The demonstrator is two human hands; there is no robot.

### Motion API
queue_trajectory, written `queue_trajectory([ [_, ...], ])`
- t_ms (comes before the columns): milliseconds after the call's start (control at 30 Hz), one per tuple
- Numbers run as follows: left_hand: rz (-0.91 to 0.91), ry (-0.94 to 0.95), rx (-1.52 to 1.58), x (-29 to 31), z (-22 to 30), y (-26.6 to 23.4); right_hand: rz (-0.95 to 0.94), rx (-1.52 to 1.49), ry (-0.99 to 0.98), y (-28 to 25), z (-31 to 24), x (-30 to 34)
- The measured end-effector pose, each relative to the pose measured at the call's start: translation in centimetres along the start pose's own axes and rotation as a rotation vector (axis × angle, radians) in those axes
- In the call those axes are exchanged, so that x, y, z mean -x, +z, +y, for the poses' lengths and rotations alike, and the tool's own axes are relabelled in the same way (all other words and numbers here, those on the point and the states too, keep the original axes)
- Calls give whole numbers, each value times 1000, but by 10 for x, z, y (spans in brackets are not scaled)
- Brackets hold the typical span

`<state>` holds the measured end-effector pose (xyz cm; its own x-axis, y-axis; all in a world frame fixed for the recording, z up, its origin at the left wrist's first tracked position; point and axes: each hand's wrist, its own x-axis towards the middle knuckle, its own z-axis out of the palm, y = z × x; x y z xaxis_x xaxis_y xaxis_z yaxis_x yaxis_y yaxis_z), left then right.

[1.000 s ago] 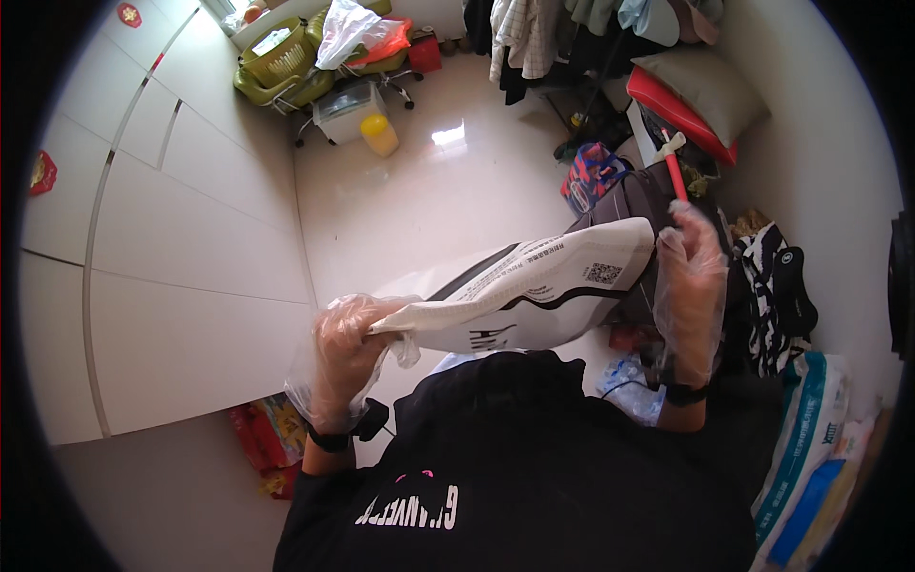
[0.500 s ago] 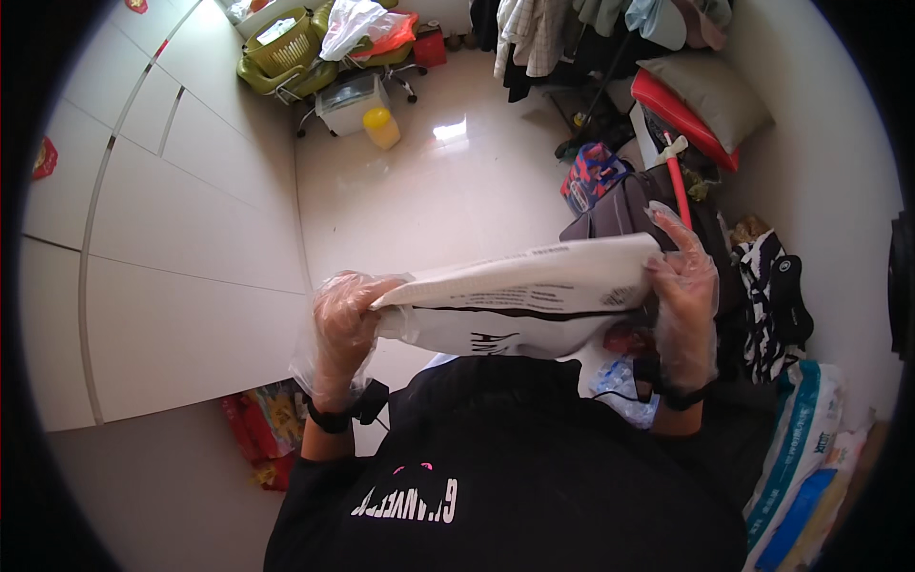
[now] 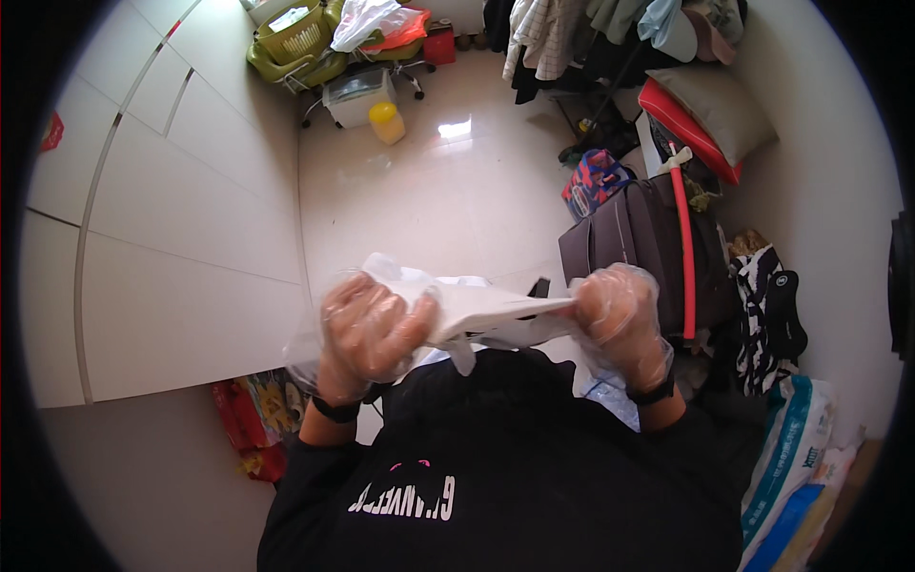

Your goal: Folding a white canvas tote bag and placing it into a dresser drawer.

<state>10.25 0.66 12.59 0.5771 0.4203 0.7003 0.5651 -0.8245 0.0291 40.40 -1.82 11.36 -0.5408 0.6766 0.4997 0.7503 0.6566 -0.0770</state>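
Note:
A white printed bag, crumpled and seen nearly edge-on, stretches between my two hands in front of my chest. My left hand, in a clear plastic glove, is closed on its left end, fingers curled over the material. On the other side my right hand, gloved the same way, grips the right end in a fist. The bag's underside and most of its print are turned out of sight. A loose white flap hangs below the left part.
White cabinet doors line the left. At right stand a dark suitcase with a red tube, and cushions behind. A yellow-lidded container stands on the far floor beside a clear storage box.
My hands have come closer together, the right one moving inward and down. Its raised fingers have closed into a fist. The bag, spread wide before, is now bunched and its print mostly hidden.

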Motion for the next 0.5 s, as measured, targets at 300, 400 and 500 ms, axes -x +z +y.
queue_trajectory([
  [300,59,-78,35,4,0,4,23,273,247,6,35,27],
  [400,35,-59,110,-10,13,21,138,42,127,-2,12,-6],
  [500,37,85,157,-28,16,31,-17,-504,-53,-9,-21,-25],
])
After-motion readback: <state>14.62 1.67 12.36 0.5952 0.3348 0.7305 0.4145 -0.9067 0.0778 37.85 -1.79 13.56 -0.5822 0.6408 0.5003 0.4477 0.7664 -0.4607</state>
